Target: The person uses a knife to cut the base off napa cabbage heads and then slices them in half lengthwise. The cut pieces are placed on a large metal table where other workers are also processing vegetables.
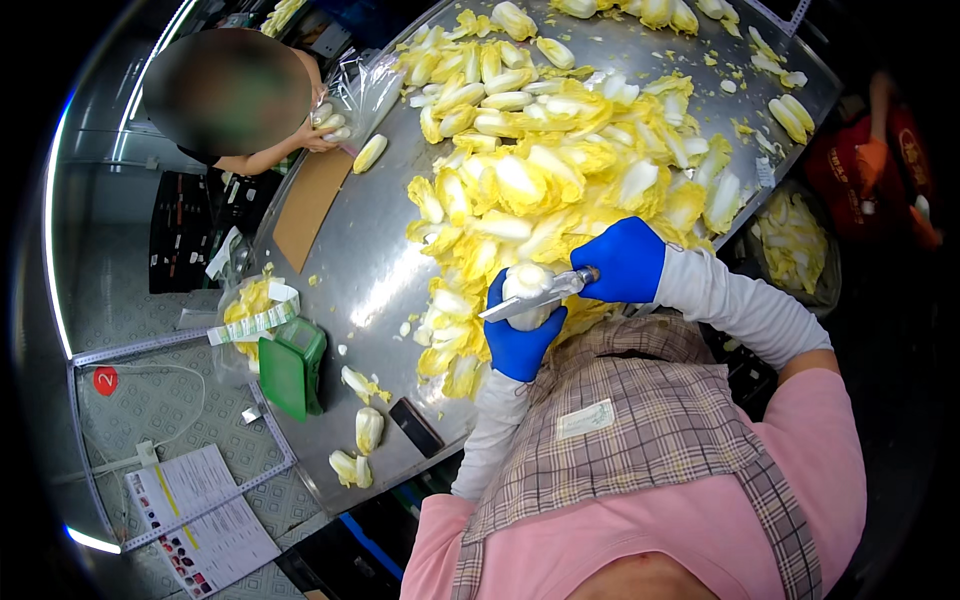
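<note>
My left hand (517, 341), in a blue glove, grips a napa cabbage (527, 280) with its pale root end turned up. In my right hand (626, 262), also blue-gloved, is the handle of a knife (525, 300). Its metal blade lies across the cabbage's base, though whether it cuts in is hard to tell. Both hands are at the near edge of a large pile of loose yellow and white cabbage leaves (525, 180). Trimmed cabbage hearts (510, 101) lie at the far side of that pile on the metal table (367, 277).
Across the table a person's hands (319, 135) hold cabbages by a clear plastic bag (371, 90). A cardboard sheet (311, 206), green container (292, 367), label strip (259, 322) and phone (416, 427) lie leftward. A leaf-filled bin (791, 240) and another person's orange-gloved hand (871, 161) are right.
</note>
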A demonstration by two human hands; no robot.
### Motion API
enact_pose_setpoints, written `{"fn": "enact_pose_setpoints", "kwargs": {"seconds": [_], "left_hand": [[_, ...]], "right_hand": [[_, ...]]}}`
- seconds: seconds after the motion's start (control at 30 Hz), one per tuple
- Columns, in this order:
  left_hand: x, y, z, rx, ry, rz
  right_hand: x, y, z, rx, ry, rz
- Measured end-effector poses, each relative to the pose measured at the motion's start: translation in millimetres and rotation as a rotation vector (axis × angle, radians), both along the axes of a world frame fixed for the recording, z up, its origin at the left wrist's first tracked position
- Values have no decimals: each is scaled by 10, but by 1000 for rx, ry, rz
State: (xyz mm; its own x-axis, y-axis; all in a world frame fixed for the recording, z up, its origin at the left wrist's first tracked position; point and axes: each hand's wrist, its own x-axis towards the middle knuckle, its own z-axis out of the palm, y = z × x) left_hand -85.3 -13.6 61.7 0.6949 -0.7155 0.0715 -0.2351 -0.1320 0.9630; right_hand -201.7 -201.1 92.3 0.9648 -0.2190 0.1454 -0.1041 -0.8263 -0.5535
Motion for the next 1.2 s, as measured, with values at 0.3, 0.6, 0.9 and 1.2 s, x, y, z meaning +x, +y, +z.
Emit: {"fn": "enact_pose_setpoints", "kwargs": {"seconds": [0.3, 0.6, 0.9, 1.2], "left_hand": [[-58, 5, 59, 22, -26, 10], [22, -96, 24, -41, -51, 16], [93, -232, -110, -15, -137, 104], [347, -237, -300, -208, 363, 165]], "right_hand": [[-54, -374, -377, 12, 206, -189], [-66, -476, -195, 467, 190, -269], [319, 11, -131, 674, -110, -102], [540, -32, -129, 652, -149, -280]]}}
